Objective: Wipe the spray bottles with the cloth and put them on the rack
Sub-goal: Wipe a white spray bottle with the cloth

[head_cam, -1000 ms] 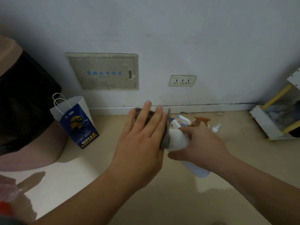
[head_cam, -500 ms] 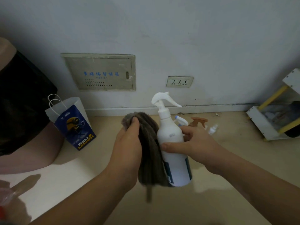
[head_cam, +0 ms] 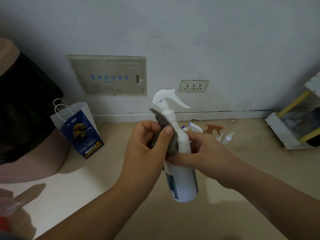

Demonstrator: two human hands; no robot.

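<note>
A white spray bottle (head_cam: 181,181) with a white trigger head and a blue label stands upright in the air at the centre of the view. My right hand (head_cam: 204,153) grips it around the upper body. My left hand (head_cam: 147,146) holds a grey cloth (head_cam: 170,135) bunched against the bottle's neck and shoulder, thumb on the cloth. Behind my hands, several more spray bottles (head_cam: 195,127) lie on the floor by the wall, one with an orange trigger (head_cam: 213,128) and a small clear one (head_cam: 228,138). The white rack with yellow posts (head_cam: 284,132) stands at the far right.
A blue and white paper bag (head_cam: 81,132) stands on the floor to the left, next to a seated person in dark clothing (head_cam: 26,108). A wall panel (head_cam: 110,76) and a socket (head_cam: 193,86) are on the wall ahead. Beige floor lies below my arms.
The bottle was tipped away, then turned upright. My left hand has gone from flat on the cloth to bunching it and sliding it up from the body to the neck.
</note>
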